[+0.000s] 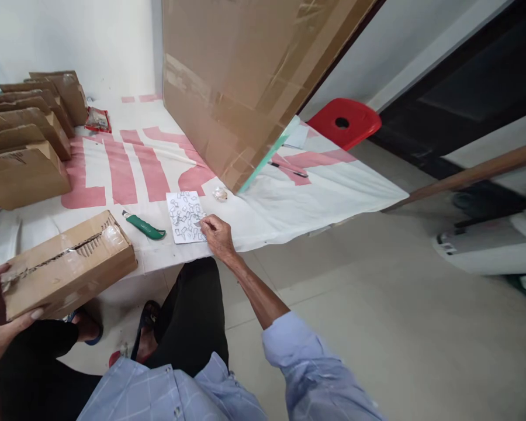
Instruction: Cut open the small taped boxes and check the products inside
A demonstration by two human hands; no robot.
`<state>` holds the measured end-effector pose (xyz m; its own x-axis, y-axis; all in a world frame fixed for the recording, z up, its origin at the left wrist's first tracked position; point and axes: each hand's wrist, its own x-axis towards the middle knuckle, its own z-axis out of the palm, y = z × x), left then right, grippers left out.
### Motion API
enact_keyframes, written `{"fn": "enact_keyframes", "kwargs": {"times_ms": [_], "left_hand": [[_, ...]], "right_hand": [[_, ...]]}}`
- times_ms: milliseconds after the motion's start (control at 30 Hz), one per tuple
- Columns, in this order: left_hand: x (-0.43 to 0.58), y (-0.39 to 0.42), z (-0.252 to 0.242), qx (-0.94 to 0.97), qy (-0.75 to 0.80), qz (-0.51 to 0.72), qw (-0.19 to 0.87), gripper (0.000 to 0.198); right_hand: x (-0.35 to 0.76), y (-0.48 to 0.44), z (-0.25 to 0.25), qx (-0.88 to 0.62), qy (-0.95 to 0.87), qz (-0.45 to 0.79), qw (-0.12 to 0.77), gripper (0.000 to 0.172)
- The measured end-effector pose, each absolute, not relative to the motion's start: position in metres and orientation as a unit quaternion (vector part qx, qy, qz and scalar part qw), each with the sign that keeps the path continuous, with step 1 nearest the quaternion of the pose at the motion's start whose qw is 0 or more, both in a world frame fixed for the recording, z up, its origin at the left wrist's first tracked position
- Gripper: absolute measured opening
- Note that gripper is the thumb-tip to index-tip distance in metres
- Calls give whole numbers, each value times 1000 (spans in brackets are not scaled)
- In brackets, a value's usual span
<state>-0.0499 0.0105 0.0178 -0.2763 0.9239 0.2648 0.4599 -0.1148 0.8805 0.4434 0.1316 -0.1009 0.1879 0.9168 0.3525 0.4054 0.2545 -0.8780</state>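
Observation:
My left hand grips the near left end of a brown cardboard box, its thumb along the lower side. The box tilts over the table's front edge, its taped top seam showing dark ragged marks. My right hand rests at the right edge of a white card covered with small dark-outlined shapes; whether they are printed or loose pieces I cannot tell. Thumb and forefinger are pinched together there, and what lies between them is too small to name. A green utility knife lies between the box and the card.
Several cardboard boxes stand in a row at the left, near a small red-edged packet. A large taped carton rises behind the card. A crumpled clear bit, a pen and a red stool are further right.

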Motion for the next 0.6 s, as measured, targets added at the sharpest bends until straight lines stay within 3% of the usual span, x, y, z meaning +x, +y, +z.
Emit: {"fn": "enact_keyframes", "kwargs": {"times_ms": [267, 600], "left_hand": [[-46, 12, 19, 555, 626, 495, 235, 113], [-49, 15, 14, 567, 609, 510, 221, 112]], "right_hand": [[439, 126, -94, -539, -633, 176, 527, 22], [463, 101, -81, -593, -517, 131, 603, 26]]}}
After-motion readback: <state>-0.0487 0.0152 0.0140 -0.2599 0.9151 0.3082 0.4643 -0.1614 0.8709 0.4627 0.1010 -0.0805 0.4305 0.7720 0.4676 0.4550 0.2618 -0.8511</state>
